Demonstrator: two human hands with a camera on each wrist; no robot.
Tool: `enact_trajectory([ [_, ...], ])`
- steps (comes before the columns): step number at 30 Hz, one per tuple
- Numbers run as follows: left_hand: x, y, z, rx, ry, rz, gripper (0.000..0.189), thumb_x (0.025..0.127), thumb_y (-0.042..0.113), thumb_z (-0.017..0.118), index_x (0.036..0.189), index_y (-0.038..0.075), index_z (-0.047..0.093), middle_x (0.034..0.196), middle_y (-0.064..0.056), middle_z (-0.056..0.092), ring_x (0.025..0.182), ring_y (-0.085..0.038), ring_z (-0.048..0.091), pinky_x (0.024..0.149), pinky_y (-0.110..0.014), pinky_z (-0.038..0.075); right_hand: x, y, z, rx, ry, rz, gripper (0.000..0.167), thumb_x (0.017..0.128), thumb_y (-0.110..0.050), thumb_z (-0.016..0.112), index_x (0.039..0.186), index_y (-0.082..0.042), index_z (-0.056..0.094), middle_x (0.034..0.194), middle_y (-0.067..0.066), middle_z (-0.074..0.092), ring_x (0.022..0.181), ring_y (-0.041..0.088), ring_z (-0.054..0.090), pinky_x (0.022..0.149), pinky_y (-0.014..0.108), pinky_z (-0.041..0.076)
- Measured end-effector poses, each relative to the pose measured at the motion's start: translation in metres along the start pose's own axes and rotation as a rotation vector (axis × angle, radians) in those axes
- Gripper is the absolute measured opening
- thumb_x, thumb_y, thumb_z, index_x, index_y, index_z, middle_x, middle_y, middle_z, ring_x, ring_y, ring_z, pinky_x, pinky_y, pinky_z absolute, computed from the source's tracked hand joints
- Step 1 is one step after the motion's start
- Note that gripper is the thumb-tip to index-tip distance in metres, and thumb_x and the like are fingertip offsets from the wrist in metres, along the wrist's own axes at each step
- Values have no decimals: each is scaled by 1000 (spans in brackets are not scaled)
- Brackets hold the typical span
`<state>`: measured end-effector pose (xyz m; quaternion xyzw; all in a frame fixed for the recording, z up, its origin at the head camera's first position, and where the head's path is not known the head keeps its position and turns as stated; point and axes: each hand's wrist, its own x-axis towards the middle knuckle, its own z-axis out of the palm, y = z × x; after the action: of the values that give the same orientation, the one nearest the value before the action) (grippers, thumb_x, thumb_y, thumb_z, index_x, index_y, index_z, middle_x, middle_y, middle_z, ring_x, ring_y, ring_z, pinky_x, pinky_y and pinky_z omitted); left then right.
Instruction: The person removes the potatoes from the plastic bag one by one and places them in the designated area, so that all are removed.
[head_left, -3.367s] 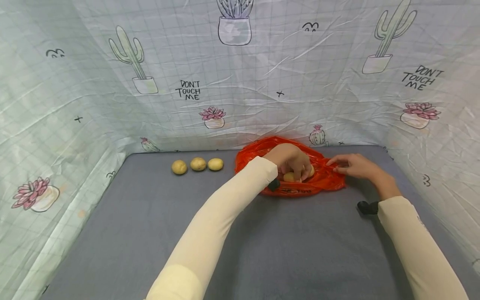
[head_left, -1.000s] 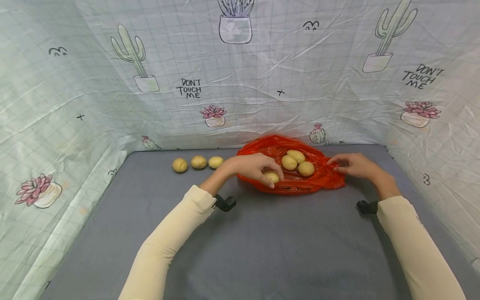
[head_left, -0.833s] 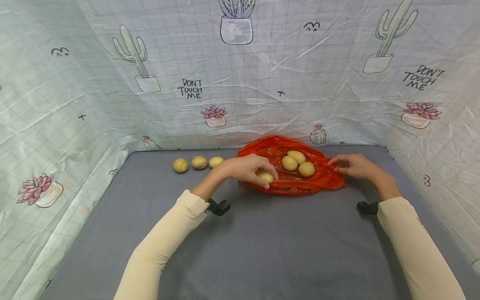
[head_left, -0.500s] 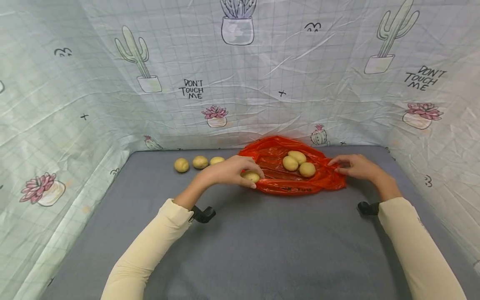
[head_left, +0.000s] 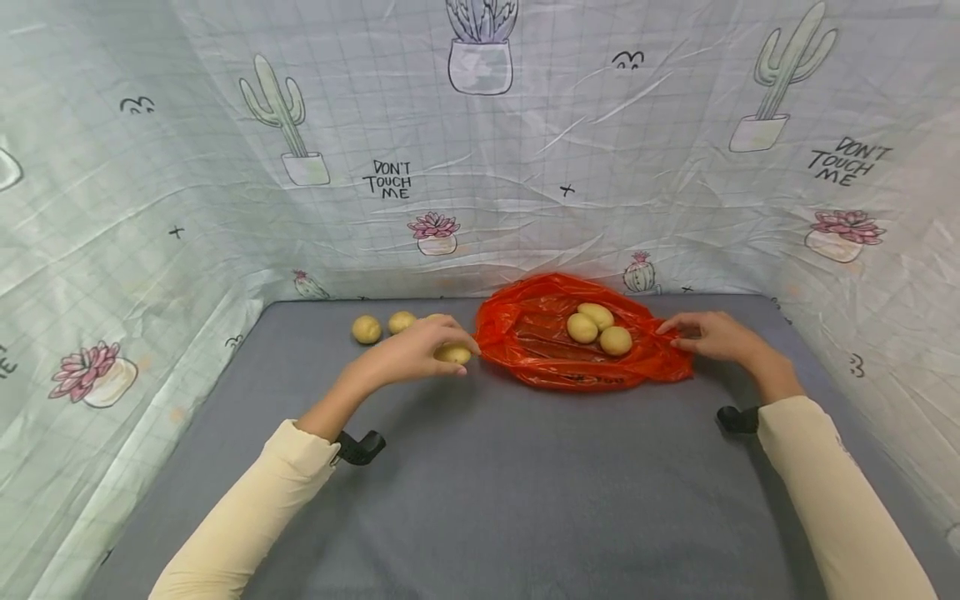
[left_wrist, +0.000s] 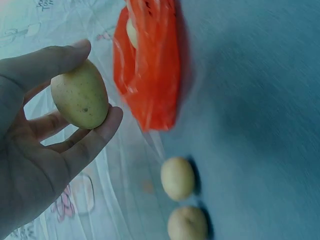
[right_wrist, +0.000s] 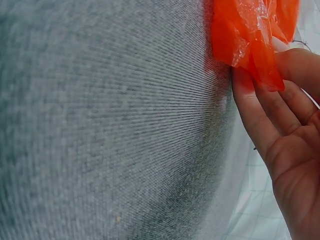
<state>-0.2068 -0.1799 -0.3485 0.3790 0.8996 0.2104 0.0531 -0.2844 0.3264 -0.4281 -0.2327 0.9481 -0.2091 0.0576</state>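
My left hand [head_left: 408,352] pinches a yellow potato [left_wrist: 80,95] between thumb and fingertips, held just left of the red plastic bag [head_left: 517,367]. Spread on its side, the bag has its mouth turned up toward me, with a cluster of three potatoes [head_left: 616,340] inside. At the bag's right end, my right hand [head_left: 716,335] pinches the gathered red plastic between thumb and fingers, as the right wrist view also shows.
On the grey table [head_left: 525,483], a row of potatoes [head_left: 366,329] lies left of the bag; my left hand partly covers the row's right end. A cactus-print cloth [head_left: 525,167] hangs behind and along both sides.
My left hand has reached into the bag, taken a potato and carried it left, out past the bag's left edge. My right hand has stayed on the bag.
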Motion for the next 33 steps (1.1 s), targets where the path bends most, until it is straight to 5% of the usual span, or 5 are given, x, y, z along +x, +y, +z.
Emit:
enact_trajectory([
  [13,-45,-15,-29,53,117,-147,28,89,13,79,117,13,75,118,-9,64,107,-27,59,89,-44,48,5,0,-6,-13,2,19,26,96,-10,68,121,-12,72,119,19,70,87,23,57,74,37,46],
  [21,-69,-28,-31,92,176,-256,28,90,13,79,117,10,75,117,-13,65,102,-30,61,82,-45,49,3,-1,-5,0,-7,18,24,95,-10,68,119,-12,73,117,18,70,87,23,58,75,39,48],
  [33,-98,-40,-28,83,240,-370,28,92,12,76,119,9,72,126,-20,61,116,-40,57,94,-56,48,1,-3,-1,6,-19,10,25,96,-10,68,120,-12,73,122,20,69,105,35,66,86,49,51],
])
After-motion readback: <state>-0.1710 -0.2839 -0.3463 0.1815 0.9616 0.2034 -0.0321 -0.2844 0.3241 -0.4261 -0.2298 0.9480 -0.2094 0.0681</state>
